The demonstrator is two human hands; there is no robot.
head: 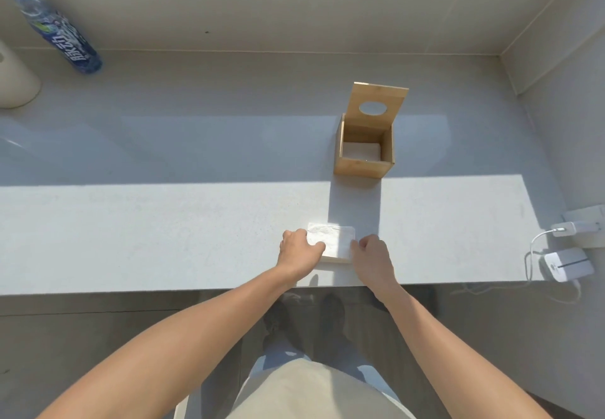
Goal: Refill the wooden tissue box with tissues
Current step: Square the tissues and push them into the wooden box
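Both forearms reach in from the bottom edge, elbows cut off. Left hand (299, 248) and right hand (371, 251) sit on either side of the tissues (332, 240), a white stack near the front edge of the counter (163, 232). Left fingers are curled over the stack's left side, touching it. Right fingers are bent at its right edge; cannot tell if they pinch it, glare washes out the detail. Box (365, 153) stands behind the stack toward the back wall, well apart, its holed lid (376, 107) tipped up. Something white lies at the box's bottom, hard to make out. Bottle (52, 25) stands at the back left corner. Charger (568, 264) sits at the right edge, cable partly cut off.
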